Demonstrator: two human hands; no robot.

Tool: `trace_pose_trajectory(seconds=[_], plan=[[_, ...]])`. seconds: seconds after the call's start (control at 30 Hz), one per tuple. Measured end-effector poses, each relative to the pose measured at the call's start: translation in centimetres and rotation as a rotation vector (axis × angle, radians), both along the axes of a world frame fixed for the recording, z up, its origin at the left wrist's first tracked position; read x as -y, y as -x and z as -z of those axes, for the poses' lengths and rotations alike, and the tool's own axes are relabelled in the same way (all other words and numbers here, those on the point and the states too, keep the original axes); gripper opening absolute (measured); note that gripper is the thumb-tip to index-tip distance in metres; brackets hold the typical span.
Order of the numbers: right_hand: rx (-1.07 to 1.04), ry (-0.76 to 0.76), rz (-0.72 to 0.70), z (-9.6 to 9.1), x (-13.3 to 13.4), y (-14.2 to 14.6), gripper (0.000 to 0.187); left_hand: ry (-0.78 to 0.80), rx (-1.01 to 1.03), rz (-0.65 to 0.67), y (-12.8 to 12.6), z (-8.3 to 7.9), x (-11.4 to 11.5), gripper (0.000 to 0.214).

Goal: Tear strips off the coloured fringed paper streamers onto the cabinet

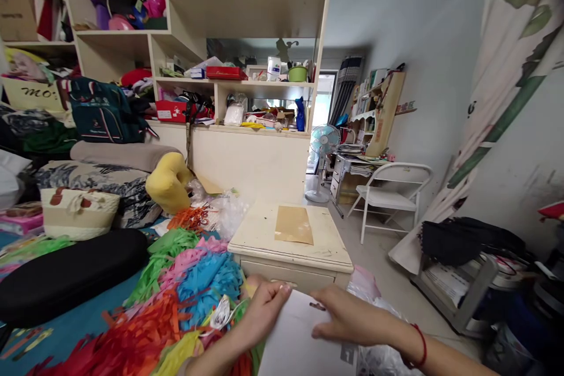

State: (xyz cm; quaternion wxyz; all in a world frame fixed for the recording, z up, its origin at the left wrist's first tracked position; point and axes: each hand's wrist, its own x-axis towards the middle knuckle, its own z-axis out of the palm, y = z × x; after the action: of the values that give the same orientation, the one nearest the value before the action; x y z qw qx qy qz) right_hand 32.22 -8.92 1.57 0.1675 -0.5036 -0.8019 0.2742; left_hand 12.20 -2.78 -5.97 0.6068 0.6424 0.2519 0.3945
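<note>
- Head view: left hand (pixel 264 312) and right hand (pixel 352 318) both pinch a flat white paper sheet (pixel 294 343) before the cream wooden cabinet (pixel 291 249).
- Likely positioning it; shifting it needs an even grip.

Cluttered home bedroom, shelves (pixel 247 12), pillows (pixel 101 179), nightstand (pixel 264 241)

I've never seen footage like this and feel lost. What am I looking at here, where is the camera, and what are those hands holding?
There is no machine: the single picture comes from a camera worn on a person's head, looking forward and down. The left hand and right hand, at the bottom, are that person's own; together they hold a flat white sheet. Left of them lies a pile of coloured paper strips. Ahead stands a cream wooden cabinet with a brown paper piece on top.
</note>
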Motion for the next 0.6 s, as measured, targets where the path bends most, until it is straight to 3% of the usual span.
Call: trace_pose_trajectory(seconds=[0.27,0.47,0.6], plan=[[0.234,-0.056,-0.074,-0.1,0.4,2.3,0.025,0.092,-0.09,0.096,0.2,2.4,2.3,0.036],[0.269,0.012,-0.133,-1.8,0.1,2.6,0.011,0.092,-0.123,0.153,0.5,1.4,2.3,0.029],[0.255,0.094,-0.187,-2.2,-0.4,2.5,0.012,0.107,-0.095,0.228,1.0,1.1,2.2,0.033]])
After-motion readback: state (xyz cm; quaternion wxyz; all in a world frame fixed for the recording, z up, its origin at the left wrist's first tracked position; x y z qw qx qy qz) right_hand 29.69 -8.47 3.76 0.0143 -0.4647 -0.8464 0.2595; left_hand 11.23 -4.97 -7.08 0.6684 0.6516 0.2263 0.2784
